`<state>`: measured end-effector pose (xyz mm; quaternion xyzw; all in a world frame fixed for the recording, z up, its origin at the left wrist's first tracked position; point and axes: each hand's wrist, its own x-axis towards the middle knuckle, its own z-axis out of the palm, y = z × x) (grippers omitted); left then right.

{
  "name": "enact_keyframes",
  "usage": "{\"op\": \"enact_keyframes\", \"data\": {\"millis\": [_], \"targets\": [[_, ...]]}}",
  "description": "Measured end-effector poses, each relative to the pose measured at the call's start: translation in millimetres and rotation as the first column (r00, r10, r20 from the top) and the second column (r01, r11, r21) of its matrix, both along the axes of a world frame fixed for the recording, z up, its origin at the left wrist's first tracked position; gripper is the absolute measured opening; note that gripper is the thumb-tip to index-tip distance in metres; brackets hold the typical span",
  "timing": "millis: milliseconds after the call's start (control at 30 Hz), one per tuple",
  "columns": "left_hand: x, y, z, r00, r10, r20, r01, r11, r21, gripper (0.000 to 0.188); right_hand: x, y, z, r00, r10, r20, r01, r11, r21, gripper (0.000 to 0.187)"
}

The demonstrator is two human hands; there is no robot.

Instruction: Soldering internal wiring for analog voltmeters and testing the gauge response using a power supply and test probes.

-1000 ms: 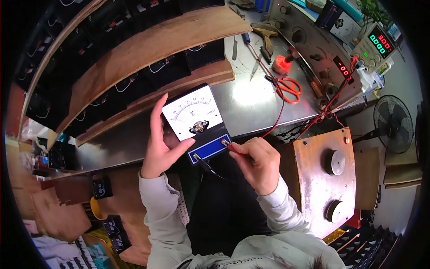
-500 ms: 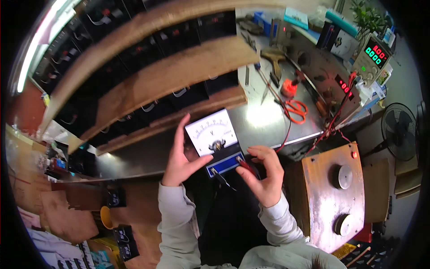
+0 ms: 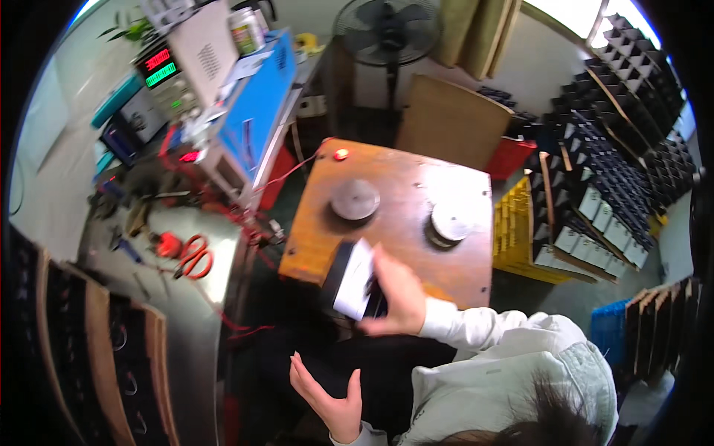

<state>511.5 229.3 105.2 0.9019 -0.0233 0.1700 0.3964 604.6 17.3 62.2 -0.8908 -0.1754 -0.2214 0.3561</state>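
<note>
My right hand [image 3: 401, 291] grips a black-bodied analog panel voltmeter [image 3: 355, 286] with a white dial face. The meter is tilted on its side, beside the near edge of a wooden-topped box [image 3: 401, 253]; whether it touches the box I cannot tell. Two round metal discs, a left one [image 3: 355, 200] and a right one [image 3: 451, 224], stand on that box, with a lit red lamp [image 3: 341, 154] at its far left corner. Over my dark-clothed lap, my left hand [image 3: 331, 398] is open, fingers apart, holding nothing.
A metal bench [image 3: 190, 312] on the left bears orange-handled scissors [image 3: 195, 257], a red bottle [image 3: 169, 244] and a power supply [image 3: 165, 73]. Red wires [image 3: 256, 236] hang at its edge. A fan [image 3: 390, 33] stands behind; a yellow crate [image 3: 513, 230] with stacked meters is right of the box.
The view has swung to the right. My left hand has let go of the meter, and my right hand has carried it to the box's near edge. The clips on the meter no longer show.
</note>
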Motion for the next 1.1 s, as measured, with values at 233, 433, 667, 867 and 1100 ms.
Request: {"op": "enact_keyframes", "data": {"millis": [233, 433, 667, 867, 1100], "targets": [[19, 3, 4, 0.971, -0.224, -0.088, 0.228, 0.973, 0.043, 0.052, 25, -149, -13, 0.594, -0.797, -0.114, 0.769, 0.603, -0.212, 0.116], [16, 15, 9, 0.967, -0.231, -0.104, 0.247, 0.953, 0.177, 0.047, 24, -147, -12, 0.564, -0.82, -0.098, 0.786, 0.57, -0.241, 0.112], [0, 14, -6, 0.86, -0.311, -0.406, 0.384, 0.916, 0.112, 0.051, 29, -142, -3, 0.548, -0.826, -0.136, 0.788, 0.564, -0.246, 0.112], [2, 5, -7, 0.83, -0.384, -0.404, 0.482, 0.858, 0.176, 0.05, 28, -140, -11, 0.545, -0.832, -0.103, 0.796, 0.552, -0.249, 0.112], [-1, 4, -9, 0.782, -0.443, -0.438, 0.536, 0.837, 0.11, 0.051, 27, -147, -10, 0.568, -0.801, -0.19, 0.769, 0.598, -0.223, 0.115]]}}
